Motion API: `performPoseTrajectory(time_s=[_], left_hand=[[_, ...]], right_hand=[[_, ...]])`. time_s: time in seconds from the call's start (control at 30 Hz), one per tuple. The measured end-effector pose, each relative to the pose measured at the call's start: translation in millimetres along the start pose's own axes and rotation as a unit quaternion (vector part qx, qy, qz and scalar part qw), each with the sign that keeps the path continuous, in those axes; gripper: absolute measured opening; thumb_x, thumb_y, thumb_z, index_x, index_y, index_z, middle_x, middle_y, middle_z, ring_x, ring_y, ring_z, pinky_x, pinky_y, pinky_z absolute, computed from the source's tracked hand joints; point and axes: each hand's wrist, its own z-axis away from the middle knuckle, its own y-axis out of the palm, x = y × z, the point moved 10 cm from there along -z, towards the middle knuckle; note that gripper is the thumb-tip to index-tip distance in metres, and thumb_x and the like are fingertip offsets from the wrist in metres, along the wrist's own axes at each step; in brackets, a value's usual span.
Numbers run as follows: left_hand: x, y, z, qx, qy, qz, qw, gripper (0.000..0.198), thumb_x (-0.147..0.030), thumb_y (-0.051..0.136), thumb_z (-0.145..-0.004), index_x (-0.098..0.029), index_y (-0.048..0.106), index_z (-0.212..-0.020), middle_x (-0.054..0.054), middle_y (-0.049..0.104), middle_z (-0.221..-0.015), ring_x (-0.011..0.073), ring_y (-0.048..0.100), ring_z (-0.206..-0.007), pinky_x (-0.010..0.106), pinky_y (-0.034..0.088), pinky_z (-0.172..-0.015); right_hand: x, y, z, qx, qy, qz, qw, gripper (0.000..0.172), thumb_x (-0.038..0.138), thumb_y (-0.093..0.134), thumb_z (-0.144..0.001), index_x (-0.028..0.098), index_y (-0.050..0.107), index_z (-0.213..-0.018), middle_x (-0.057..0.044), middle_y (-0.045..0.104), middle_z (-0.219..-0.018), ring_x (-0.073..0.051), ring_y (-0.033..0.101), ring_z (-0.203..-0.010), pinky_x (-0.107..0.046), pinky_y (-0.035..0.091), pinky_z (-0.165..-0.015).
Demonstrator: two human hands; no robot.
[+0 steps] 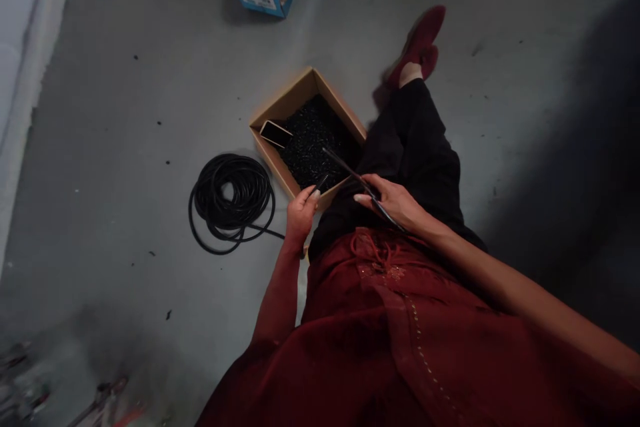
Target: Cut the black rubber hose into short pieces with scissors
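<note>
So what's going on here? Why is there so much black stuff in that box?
A person is sitting on a grey concrete floor beside an open cardboard box heaped with small black pieces. Their left hand pinches a short black piece above the box's edge, and their right hand holds a long thin dark strip, which might be a tool. A coil of black tubing lies on the floor beside the box.

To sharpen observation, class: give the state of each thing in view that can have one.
Cardboard box: open, full of black pieces.
Black tubing: loosely coiled on the floor.
Phone-like device: lying on the pieces.
Left hand: closed on a short black piece.
Right hand: gripping a long thin black strip.
</note>
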Motion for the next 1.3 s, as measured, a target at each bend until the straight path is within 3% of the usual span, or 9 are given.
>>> performPoseTrajectory(time_s=[0.1,0.2,0.57,1.3], left_hand=[[-3.6,-6.6,-2.0,-0.002,0.000,0.094,0.996,0.041,-0.044,0.063,-0.076,-0.014,0.061,-0.104,-0.006,0.040,-0.058,0.0026,0.030,-0.044,0.018,0.022,-0.041],[-7.7,-1.2,-0.9,0.027,-0.003,0.149,0.988,0.041,-0.045,0.065,-0.075,-0.014,0.061,-0.102,-0.007,0.038,-0.059,0.0011,0.024,-0.042,0.018,0.016,-0.039],[-12.1,14.3,3.6,0.063,0.001,0.191,0.980,0.038,-0.044,0.065,-0.077,-0.015,0.061,-0.101,-0.006,0.038,-0.060,0.0006,0.027,-0.043,0.014,0.019,-0.039],[-7.2,22.7,7.5,0.070,-0.018,0.195,0.978,0.047,-0.045,0.068,-0.072,-0.015,0.057,-0.106,-0.007,0.040,-0.059,0.0013,0.027,-0.043,0.017,0.018,-0.041]], right_hand=[[-3.2,10.5,11.2,0.049,-0.018,0.060,0.997,0.048,0.055,0.047,-0.086,0.022,0.054,-0.120,-0.008,0.063,-0.106,-0.024,0.059,-0.095,-0.033,0.044,-0.081],[-3.3,18.0,18.0,0.074,-0.020,0.073,0.994,0.047,0.055,0.043,-0.088,0.021,0.054,-0.118,-0.008,0.064,-0.104,-0.023,0.060,-0.092,-0.033,0.045,-0.080],[23.7,22.2,18.1,0.093,-0.049,0.100,0.989,0.050,0.058,0.046,-0.086,0.020,0.053,-0.118,-0.011,0.061,-0.109,-0.025,0.059,-0.099,-0.035,0.046,-0.082],[30.3,25.8,7.9,0.068,-0.046,0.077,0.994,0.053,0.055,0.048,-0.085,0.021,0.051,-0.125,-0.012,0.061,-0.111,-0.027,0.059,-0.100,-0.038,0.046,-0.082]])
